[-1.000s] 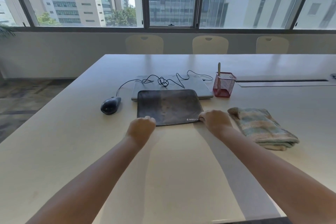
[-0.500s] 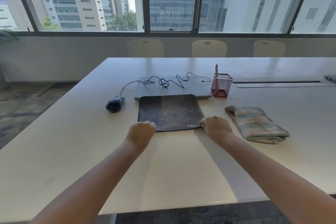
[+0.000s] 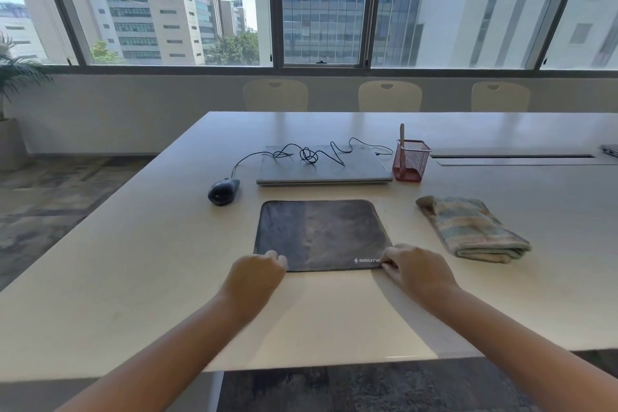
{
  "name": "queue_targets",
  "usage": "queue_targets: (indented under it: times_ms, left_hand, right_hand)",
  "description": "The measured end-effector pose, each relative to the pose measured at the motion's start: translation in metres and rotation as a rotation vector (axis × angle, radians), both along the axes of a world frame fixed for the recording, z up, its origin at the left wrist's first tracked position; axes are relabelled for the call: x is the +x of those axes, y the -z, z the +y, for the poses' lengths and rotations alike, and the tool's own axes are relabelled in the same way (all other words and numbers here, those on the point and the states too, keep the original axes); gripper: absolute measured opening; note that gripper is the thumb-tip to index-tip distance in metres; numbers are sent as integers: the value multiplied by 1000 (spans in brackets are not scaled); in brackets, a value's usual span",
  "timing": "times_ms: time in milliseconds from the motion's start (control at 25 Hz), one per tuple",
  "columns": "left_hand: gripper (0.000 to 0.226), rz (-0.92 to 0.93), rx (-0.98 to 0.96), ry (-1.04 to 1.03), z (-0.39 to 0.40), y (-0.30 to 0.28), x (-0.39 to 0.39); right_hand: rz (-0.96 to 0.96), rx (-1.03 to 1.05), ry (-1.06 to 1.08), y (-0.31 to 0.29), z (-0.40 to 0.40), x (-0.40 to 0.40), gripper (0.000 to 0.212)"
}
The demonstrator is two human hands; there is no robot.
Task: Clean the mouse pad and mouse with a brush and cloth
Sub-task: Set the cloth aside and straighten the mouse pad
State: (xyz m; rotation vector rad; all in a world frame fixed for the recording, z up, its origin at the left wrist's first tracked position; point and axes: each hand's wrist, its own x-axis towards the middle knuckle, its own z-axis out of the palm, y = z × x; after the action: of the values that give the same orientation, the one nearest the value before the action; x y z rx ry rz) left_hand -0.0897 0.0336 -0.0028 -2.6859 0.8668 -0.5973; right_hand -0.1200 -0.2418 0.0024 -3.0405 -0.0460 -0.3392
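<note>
A dark, stained mouse pad [image 3: 321, 234] lies flat on the pale table [image 3: 133, 278]. My left hand [image 3: 255, 273] pinches its near left corner and my right hand [image 3: 416, 269] pinches its near right corner, fingers curled over the edge. A black wired mouse [image 3: 223, 191] sits to the pad's left, a little farther back. A folded striped cloth [image 3: 471, 229] lies to the right. A brush handle [image 3: 402, 135] sticks up from a red mesh cup [image 3: 412, 160] behind the cloth.
A shut grey laptop [image 3: 322, 167] lies behind the pad with the mouse cable [image 3: 309, 154] coiled on its lid. A cable slot [image 3: 511, 157] runs along the table at the right. Three chairs [image 3: 389, 95] stand at the far side under the windows.
Both hands have pulled the mouse pad toward me, away from the laptop. The camera has drawn back, so the table's near edge now shows.
</note>
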Motion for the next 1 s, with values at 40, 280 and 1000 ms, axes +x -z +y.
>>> queue_targets:
  times_ms: [40,280,1000]
  left_hand:
    - [41,51,9,-6,2,1,3]
    - [50,242,-180,-130,7,8,31]
    - [74,467,-406,-203,23,41,53]
  right_hand:
    - [22,-4,11,-2,1,1,20]
    - [94,61,-55,-5,22,32,44]
    - [259,70,-97,37,47,67,58]
